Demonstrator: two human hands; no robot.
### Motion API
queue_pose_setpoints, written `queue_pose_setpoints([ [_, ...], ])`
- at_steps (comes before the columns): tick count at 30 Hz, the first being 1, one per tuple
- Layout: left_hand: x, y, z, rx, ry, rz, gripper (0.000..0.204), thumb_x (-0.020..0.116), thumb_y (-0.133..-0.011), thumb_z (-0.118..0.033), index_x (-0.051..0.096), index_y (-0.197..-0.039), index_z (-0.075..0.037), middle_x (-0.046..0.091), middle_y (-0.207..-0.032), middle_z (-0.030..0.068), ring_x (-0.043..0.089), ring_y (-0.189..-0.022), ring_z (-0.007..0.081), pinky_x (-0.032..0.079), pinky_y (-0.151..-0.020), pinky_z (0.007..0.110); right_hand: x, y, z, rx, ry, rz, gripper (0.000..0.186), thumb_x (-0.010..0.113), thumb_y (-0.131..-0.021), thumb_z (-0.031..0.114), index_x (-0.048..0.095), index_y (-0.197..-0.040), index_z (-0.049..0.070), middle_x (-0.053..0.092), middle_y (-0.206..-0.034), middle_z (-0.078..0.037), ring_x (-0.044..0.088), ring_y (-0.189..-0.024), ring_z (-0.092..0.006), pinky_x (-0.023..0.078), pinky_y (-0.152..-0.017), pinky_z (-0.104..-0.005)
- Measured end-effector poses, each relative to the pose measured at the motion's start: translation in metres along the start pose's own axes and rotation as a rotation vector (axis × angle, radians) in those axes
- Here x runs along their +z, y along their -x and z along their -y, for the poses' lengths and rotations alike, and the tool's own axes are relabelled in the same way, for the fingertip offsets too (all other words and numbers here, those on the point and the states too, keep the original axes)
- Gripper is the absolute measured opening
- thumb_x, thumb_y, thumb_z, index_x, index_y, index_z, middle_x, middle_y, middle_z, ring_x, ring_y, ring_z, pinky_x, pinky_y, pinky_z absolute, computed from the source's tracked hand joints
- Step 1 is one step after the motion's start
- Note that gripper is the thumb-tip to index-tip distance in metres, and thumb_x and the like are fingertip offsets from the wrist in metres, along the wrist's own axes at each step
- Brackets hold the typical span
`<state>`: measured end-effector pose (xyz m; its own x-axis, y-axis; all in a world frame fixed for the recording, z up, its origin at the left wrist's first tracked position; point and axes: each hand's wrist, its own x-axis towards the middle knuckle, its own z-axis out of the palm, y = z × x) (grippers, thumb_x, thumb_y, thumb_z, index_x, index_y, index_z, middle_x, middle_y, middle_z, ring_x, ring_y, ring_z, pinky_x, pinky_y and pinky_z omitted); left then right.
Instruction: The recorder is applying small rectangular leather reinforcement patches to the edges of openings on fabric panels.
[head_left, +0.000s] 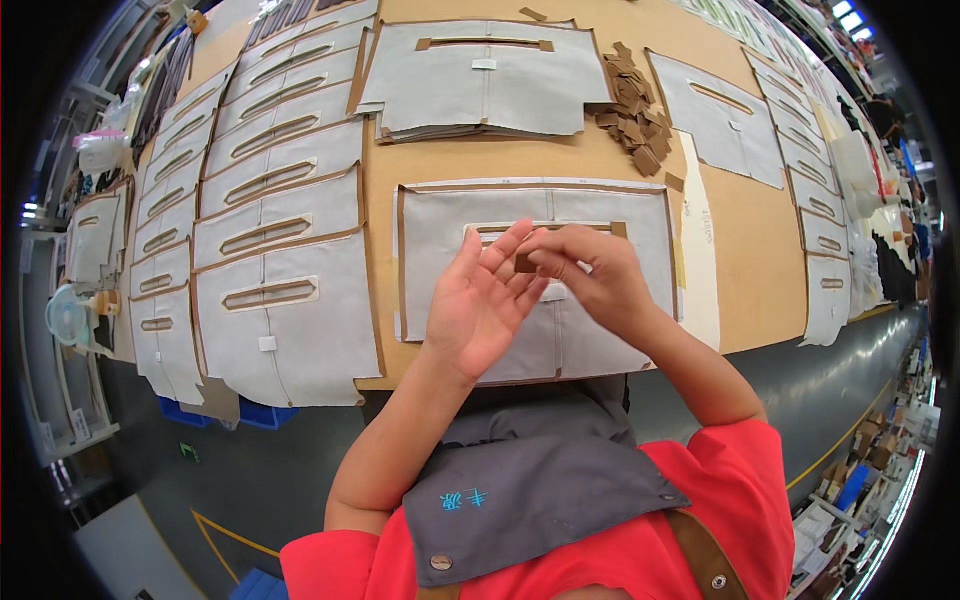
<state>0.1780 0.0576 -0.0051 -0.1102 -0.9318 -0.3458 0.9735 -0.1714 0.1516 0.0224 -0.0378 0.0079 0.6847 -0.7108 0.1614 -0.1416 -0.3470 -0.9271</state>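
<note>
Over the near edge of the table, my right hand (597, 268) pinches a small brown piece (523, 264) between thumb and fingers. Beside it my left hand (480, 300) is turned palm up, its fingers stretched out and close to the brown piece. Whether the left fingertips touch the piece cannot be made out. Beneath both hands lies a flat grey fabric panel (610, 345) with brown-edged sides. Its long brown-trimmed slot (618, 230) is partly covered by my fingers, and a small white tag (553, 292) shows below them.
A heap of small brown pieces (635, 120) lies beyond the panel, right of a stack of grey panels (480, 85). Overlapping rows of similar panels (290, 335) fill the left side. More panels (722, 120) lie at the right, near a cream strip (700, 240).
</note>
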Motion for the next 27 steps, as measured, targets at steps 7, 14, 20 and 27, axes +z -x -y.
queue_pose_setpoints([
  [7,0.002,0.011,0.011,0.211,-0.715,-0.206,0.038,0.056,-0.103,-0.031,0.061,-0.127,-0.001,0.067,-0.11,0.0053,0.062,-0.099,0.012,0.051,-0.082,0.026,-0.023,0.018,0.008,0.37,-0.347,-0.026,0.018,0.065,-0.097,0.014,0.067,-0.104,-0.002,0.069,-0.086,-0.005,0.065,-0.077,-0.0094,0.054,-0.07,-0.0244],
  [14,-0.002,0.015,0.01,0.276,-1.011,-0.241,0.018,0.075,-0.091,-0.016,0.072,-0.103,-0.004,0.067,-0.082,-0.0025,0.054,-0.07,0.0021,0.039,-0.058,0.017,-0.011,0.024,0.009,0.378,-0.333,0.042,0.018,0.065,-0.098,0.013,0.067,-0.105,-0.003,0.069,-0.088,-0.004,0.065,-0.078,-0.0081,0.054,-0.071,-0.024],
  [20,-0.019,0.027,-0.025,0.309,-1.18,-0.442,0.014,0.077,-0.089,-0.015,0.072,-0.098,-0.006,0.066,-0.079,-0.0054,0.052,-0.066,0.0005,0.038,-0.057,0.016,0.006,0.023,-0.021,-0.06,0.246,0.068,0.023,0.072,-0.091,0.012,0.069,-0.112,0.005,0.067,-0.099,-0.007,0.064,-0.084,-0.0193,0.054,-0.074,-0.0318],
  [27,-0.019,0.015,-0.068,0.312,-1.347,-0.521,0.015,0.076,-0.088,-0.018,0.072,-0.096,-0.006,0.065,-0.078,-0.0054,0.05,-0.064,0.001,0.035,-0.053,0.017,0.025,0.021,-0.045,-0.43,0.672,0.132,0.046,0.077,-0.078,0.026,0.066,-0.12,0.011,0.06,-0.112,0.001,0.054,-0.096,-0.0199,0.044,-0.084,-0.0351],
])
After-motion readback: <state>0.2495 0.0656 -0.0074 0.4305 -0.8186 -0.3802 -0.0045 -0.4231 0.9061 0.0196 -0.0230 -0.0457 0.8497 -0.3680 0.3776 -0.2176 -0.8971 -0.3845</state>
